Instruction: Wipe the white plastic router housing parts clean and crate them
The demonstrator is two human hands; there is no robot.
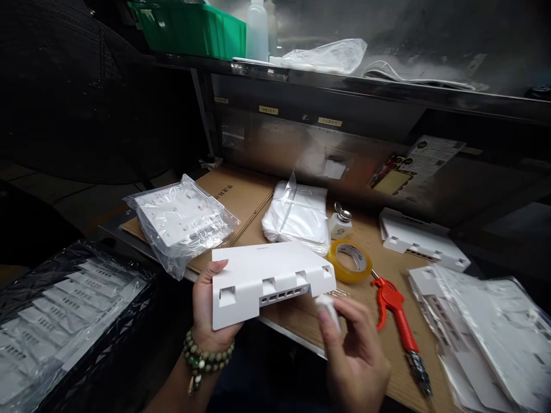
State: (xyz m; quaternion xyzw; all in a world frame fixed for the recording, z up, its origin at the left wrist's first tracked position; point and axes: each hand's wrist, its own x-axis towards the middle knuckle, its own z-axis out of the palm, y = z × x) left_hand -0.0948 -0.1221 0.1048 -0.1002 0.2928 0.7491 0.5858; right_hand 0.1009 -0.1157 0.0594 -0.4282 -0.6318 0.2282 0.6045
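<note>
My left hand [210, 304] is closed around the left end of a white plastic router housing [271, 269], thumb on its top face. A row of ports and several square cutouts face me along its near edge. Just right of the housing, my right hand [355, 344] pinches a small white wad [328, 310], which looks like a cloth or wipe; blur hides its exact kind. The wad is close to the housing's right corner, and I cannot tell whether they touch. Behind the housing lie a stack of clear plastic bags [301, 215] and a roll of yellow tape [350, 261].
A red air blow gun [398, 321] lies to the right, near bagged white housings [495, 332] and another white housing [424, 238]. A pump bottle [341, 221] stands behind the tape. Left are a bagged panel [181, 218] and a black crate [124, 307] of bagged parts. A metal shelf [327, 86] overhangs the back.
</note>
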